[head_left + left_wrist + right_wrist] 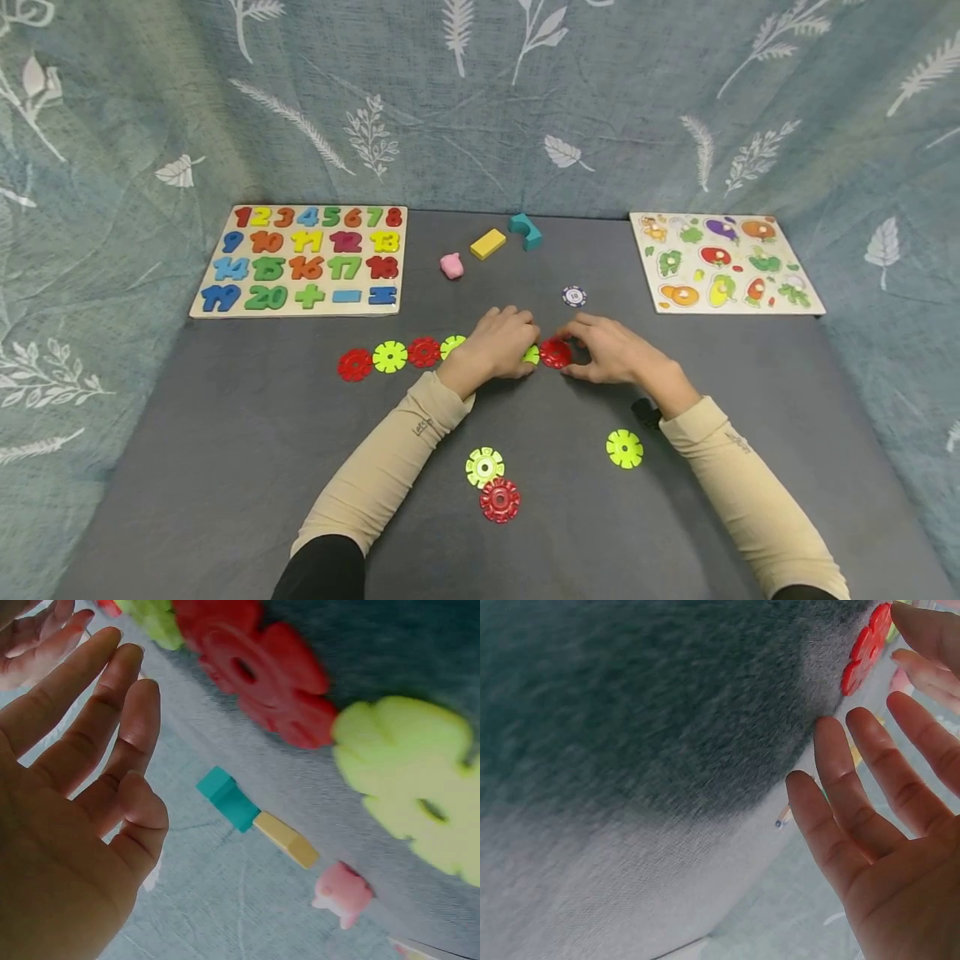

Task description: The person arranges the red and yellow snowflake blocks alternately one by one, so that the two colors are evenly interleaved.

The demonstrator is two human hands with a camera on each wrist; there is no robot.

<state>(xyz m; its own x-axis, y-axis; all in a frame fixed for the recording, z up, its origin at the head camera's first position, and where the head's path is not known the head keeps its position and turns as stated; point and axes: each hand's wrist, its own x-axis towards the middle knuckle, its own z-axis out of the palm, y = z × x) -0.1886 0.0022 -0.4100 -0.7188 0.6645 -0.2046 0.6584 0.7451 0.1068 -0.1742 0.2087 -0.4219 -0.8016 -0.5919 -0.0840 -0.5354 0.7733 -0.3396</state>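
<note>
A row of slotted flower-shaped discs, red and yellow-green by turns, runs across the table from a red disc (355,365) at the left. At its right end, my right hand (611,350) has thumb and index finger at opposite edges of a red flower disc (556,353). My left hand (498,343) reaches over the row, with fingertips and thumb around the neighbouring yellow-green flower disc (531,355). It hides another red disc (255,671) from the head view. The other fingers of my right hand (900,832) are spread, holding nothing.
Nearer me lie a yellow-green disc (484,467) against a red one (499,500), and another yellow-green disc (625,449). Behind are a pink pig (452,266), yellow block (488,244), teal arch block (527,232), poker chip (574,297), number board (300,308) and vegetable board (738,307).
</note>
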